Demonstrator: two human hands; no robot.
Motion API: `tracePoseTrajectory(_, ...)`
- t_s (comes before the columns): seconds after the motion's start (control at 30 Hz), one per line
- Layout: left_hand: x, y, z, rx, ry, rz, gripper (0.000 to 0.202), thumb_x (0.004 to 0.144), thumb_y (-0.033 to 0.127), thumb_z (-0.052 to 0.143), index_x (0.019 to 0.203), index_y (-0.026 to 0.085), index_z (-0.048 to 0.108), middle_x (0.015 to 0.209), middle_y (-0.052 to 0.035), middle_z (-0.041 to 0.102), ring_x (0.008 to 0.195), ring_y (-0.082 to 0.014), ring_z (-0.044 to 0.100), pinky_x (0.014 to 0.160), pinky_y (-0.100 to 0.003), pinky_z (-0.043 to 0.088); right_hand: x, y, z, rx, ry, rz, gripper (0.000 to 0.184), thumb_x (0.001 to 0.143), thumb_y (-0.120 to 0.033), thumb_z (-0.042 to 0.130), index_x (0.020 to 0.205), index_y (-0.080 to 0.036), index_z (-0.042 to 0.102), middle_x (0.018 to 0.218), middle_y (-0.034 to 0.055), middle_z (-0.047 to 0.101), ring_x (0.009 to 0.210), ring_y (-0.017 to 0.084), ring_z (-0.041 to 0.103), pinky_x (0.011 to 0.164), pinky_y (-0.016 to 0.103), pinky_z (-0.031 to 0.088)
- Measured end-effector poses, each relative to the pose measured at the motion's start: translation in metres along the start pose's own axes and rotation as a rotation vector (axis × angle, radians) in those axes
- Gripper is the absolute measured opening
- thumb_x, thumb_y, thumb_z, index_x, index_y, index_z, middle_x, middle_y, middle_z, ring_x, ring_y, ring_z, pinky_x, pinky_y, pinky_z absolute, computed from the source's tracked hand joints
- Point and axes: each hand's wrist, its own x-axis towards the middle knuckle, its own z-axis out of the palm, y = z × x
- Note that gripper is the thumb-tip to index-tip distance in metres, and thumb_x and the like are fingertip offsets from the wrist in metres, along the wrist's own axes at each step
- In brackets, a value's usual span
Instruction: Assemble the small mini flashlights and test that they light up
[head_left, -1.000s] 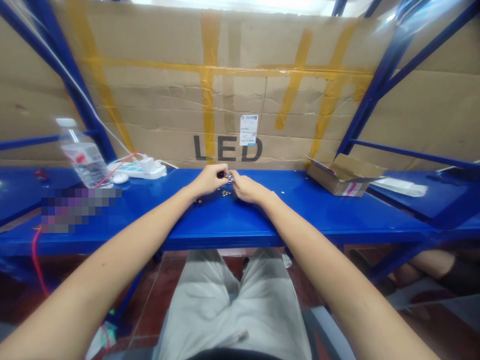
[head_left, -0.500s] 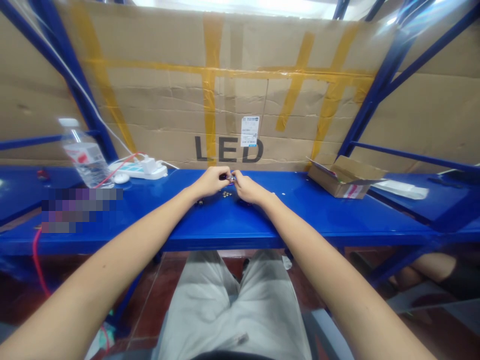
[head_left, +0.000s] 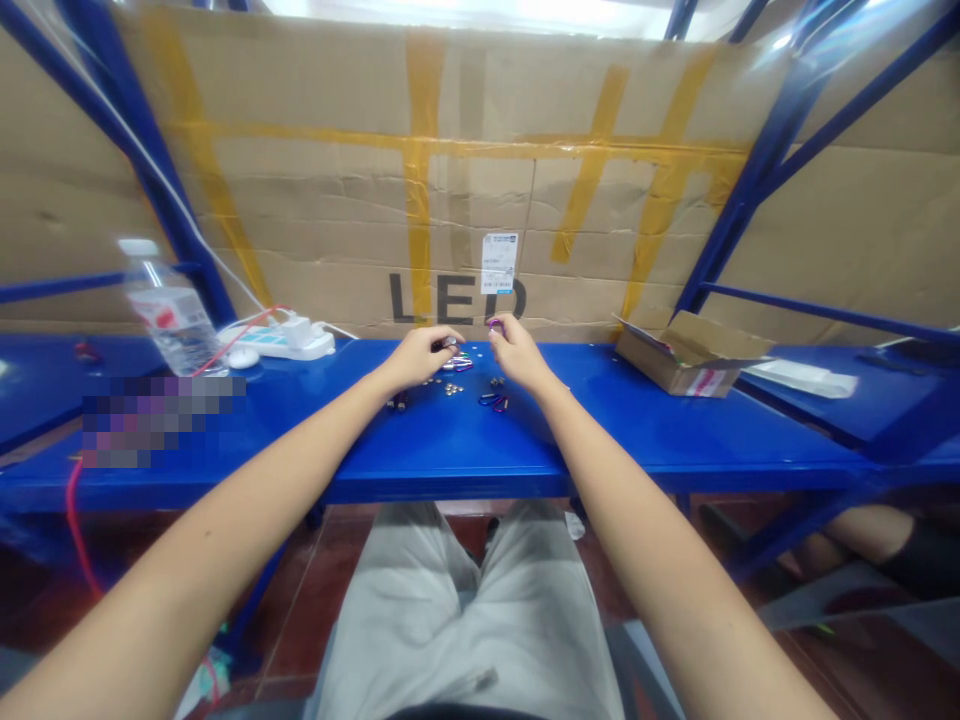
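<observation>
My left hand (head_left: 420,357) rests on the blue metal shelf (head_left: 450,440), fingers curled round a small dark and silvery part (head_left: 448,344). My right hand (head_left: 517,353) is raised a little to the right of it, pinching a small purple ring-like piece (head_left: 494,324) at the fingertips. Between and below the hands lie several tiny metal parts (head_left: 453,388) and a purple clip-like piece (head_left: 493,400) on the shelf.
A clear water bottle (head_left: 166,312) and a white power strip (head_left: 279,340) with a red cable stand at the left. An open cardboard box (head_left: 686,352) sits at the right. A taped cardboard wall marked LED (head_left: 450,200) backs the shelf.
My hands were pressed together over one small part. The right hand has now pulled away up and to the right with a purple piece, uncovering the purple clip and loose parts on the shelf.
</observation>
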Motion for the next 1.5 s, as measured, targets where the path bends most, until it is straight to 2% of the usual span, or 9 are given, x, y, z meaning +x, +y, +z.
tracePoseTrajectory(0.27, 0.004, -0.004, 0.015, -0.041, -0.064, -0.085, 0.009, 0.08, 0.025, 0.064, 0.084, 0.017, 0.065, 0.083, -0.0026, 0.071, 0.082, -0.0179, 0.065, 0.08, -0.031, 0.049, 0.007, 0.003, -0.013, -0.06, 0.1, 0.164, 0.021, 0.085, -0.02, 0.046, 0.091, -0.017, 0.066, 0.085, 0.0078, 0.069, 0.087, 0.022, 0.063, 0.084, 0.034, 0.05)
tracePoseTrajectory(0.5, 0.019, 0.004, 0.051, 0.134, -0.274, -0.031, 0.013, 0.075, 0.009, 0.062, 0.073, 0.019, 0.071, 0.079, -0.0029, 0.073, 0.079, -0.0199, 0.066, 0.077, -0.029, 0.048, 0.002, -0.006, -0.029, -0.21, -0.063, 0.34, 0.017, 0.083, -0.014, 0.057, 0.08, -0.014, 0.074, 0.086, 0.0115, 0.075, 0.09, 0.022, 0.068, 0.086, 0.032, 0.051)
tracePoseTrajectory(0.63, 0.024, 0.001, 0.059, 0.134, -0.299, -0.081, 0.011, 0.076, 0.01, 0.066, 0.079, 0.019, 0.072, 0.083, -0.0041, 0.074, 0.082, -0.0214, 0.067, 0.079, -0.031, 0.048, -0.007, -0.015, -0.038, -0.128, -0.145, 0.433, 0.013, 0.079, -0.012, 0.068, 0.092, -0.012, 0.073, 0.066, 0.0052, 0.068, 0.062, 0.015, 0.061, 0.063, 0.026, 0.049)
tracePoseTrajectory(0.7, 0.024, -0.001, 0.052, 0.123, -0.208, -0.133, 0.017, 0.075, 0.02, 0.075, 0.092, 0.018, 0.071, 0.087, -0.0049, 0.073, 0.082, -0.0214, 0.066, 0.078, -0.031, 0.049, -0.011, -0.019, -0.043, -0.055, -0.205, 0.498, 0.021, 0.075, -0.01, 0.074, 0.095, -0.012, 0.069, 0.057, 0.0007, 0.062, 0.053, 0.012, 0.054, 0.052, 0.024, 0.044)
tracePoseTrajectory(0.83, 0.02, -0.007, 0.019, 0.128, -0.005, -0.279, 0.029, 0.083, 0.032, 0.07, 0.107, 0.018, 0.062, 0.093, -0.0065, 0.07, 0.082, -0.0195, 0.063, 0.076, -0.03, 0.049, -0.015, -0.022, -0.049, 0.029, -0.502, 0.492, 0.012, 0.071, -0.01, 0.078, 0.075, -0.012, 0.067, 0.059, 0.0022, 0.063, 0.053, 0.01, 0.054, 0.049, 0.021, 0.042)
tracePoseTrajectory(0.97, 0.012, -0.02, -0.022, 0.354, 0.004, -0.378, 0.009, 0.084, 0.02, 0.058, 0.091, 0.018, 0.062, 0.093, -0.0113, 0.071, 0.085, -0.0231, 0.065, 0.076, -0.032, 0.05, -0.016, -0.021, -0.047, 0.045, -0.677, 0.463, 0.016, 0.063, -0.013, 0.083, 0.073, -0.013, 0.071, 0.068, 0.0044, 0.07, 0.06, 0.012, 0.06, 0.05, 0.022, 0.044)
tracePoseTrajectory(1.13, 0.007, -0.033, -0.058, 0.702, -0.195, -0.65, 0.012, 0.068, 0.022, 0.071, 0.063, 0.018, 0.061, 0.059, -0.0124, 0.064, 0.077, -0.0325, 0.07, 0.069, -0.036, 0.053, -0.016, -0.019, -0.043, -0.068, -0.71, 0.436, 0.011, 0.061, -0.017, 0.081, 0.07, -0.015, 0.075, 0.069, 0.0036, 0.071, 0.061, 0.012, 0.059, 0.051, 0.021, 0.044)
tracePoseTrajectory(1.27, 0.001, -0.027, -0.068, 0.507, -0.502, -0.888, 0.019, 0.065, 0.025, 0.077, 0.06, 0.017, 0.061, 0.052, -0.0104, 0.063, 0.059, -0.03, 0.069, 0.058, -0.037, 0.056, -0.016, -0.02, -0.043, -0.128, -0.691, 0.424, 0.01, 0.063, -0.018, 0.079, 0.073, -0.016, 0.078, 0.077, 0.0048, 0.074, 0.065, 0.012, 0.06, 0.052, 0.02, 0.044)
tracePoseTrajectory(1.5, -0.008, -0.013, -0.065, 0.362, -0.703, -0.993, 0.027, 0.066, 0.036, 0.08, 0.061, 0.018, 0.06, 0.056, -0.0153, 0.068, 0.054, -0.0308, 0.069, 0.056, -0.042, 0.059, -0.017, -0.027, -0.044, -0.125, -0.61, 0.411, 0.013, 0.065, -0.016, 0.079, 0.078, -0.016, 0.078, 0.075, 0.005, 0.073, 0.062, 0.013, 0.059, 0.051, 0.022, 0.043)
